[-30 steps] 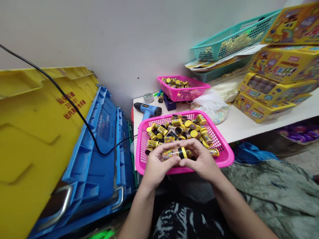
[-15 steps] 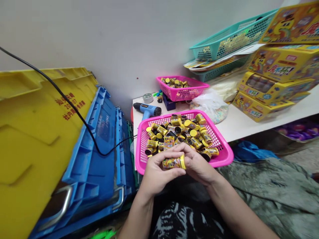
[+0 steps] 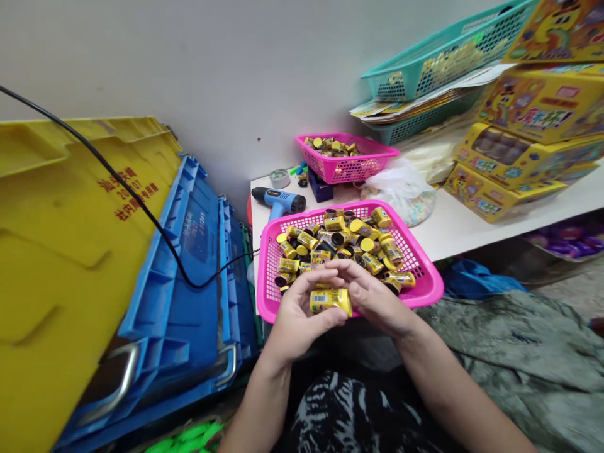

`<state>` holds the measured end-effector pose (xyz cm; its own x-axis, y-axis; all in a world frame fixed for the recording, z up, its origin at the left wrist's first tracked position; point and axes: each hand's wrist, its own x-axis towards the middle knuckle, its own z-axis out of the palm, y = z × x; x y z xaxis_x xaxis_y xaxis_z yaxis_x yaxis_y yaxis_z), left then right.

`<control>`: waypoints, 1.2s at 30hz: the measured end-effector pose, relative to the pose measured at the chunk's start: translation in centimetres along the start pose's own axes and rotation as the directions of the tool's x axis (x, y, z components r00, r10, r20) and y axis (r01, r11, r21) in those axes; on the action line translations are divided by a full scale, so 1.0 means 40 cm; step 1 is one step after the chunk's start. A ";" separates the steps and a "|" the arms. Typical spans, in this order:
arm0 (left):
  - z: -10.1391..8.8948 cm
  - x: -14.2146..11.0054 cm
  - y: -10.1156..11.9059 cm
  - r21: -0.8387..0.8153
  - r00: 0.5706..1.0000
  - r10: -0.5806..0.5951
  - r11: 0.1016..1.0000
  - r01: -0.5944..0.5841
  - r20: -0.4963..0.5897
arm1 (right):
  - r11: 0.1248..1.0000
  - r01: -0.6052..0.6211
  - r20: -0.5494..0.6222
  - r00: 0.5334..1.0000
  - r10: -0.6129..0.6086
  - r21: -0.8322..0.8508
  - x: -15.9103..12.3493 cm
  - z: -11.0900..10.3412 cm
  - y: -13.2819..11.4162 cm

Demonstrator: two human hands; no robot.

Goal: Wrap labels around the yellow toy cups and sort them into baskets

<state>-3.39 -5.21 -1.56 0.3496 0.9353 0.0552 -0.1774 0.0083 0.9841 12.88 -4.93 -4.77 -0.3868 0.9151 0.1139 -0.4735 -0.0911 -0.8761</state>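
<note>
Above the near pink basket (image 3: 427,292), my left hand (image 3: 295,321) is closed around a small yellow canister (image 3: 328,302), lying sideways with its barcode label upward and yellow cap to the right. My right hand (image 3: 380,305) curves loosely beside the cap end, its fingers stretched over toward my left fingertips and its thumb near the cap. Whether the right thumb touches the canister, I cannot tell. Below lie many similar canisters (image 3: 372,264) with yellow caps and black ends, heaped in the basket. The canister's far side is hidden by my hands.
A blue heat gun (image 3: 280,200) lies behind the basket beside a tape roll (image 3: 279,178). Farther back are a second pink basket (image 3: 346,168) and a plastic bag (image 3: 401,189). Yellow display boxes (image 3: 528,107) are stacked right; blue crates (image 3: 189,314) and a black cable (image 3: 127,185) are left.
The canister has turned in my left hand, so its barcode side now shows instead of the picture. My right hand has opened slightly away from the cap. The view has shifted slightly.
</note>
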 end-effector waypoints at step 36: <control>-0.033 -0.048 0.010 -0.222 0.918 -0.324 0.901 0.374 0.230 | 0.947 -0.138 0.077 0.990 0.121 0.289 -0.039 0.030 -0.019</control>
<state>-5.34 -6.52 -1.51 0.5896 0.7745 -0.2294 -0.2338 0.4355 0.8693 12.87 -6.77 -3.73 -0.5006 0.8646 0.0430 -0.6239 -0.3260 -0.7103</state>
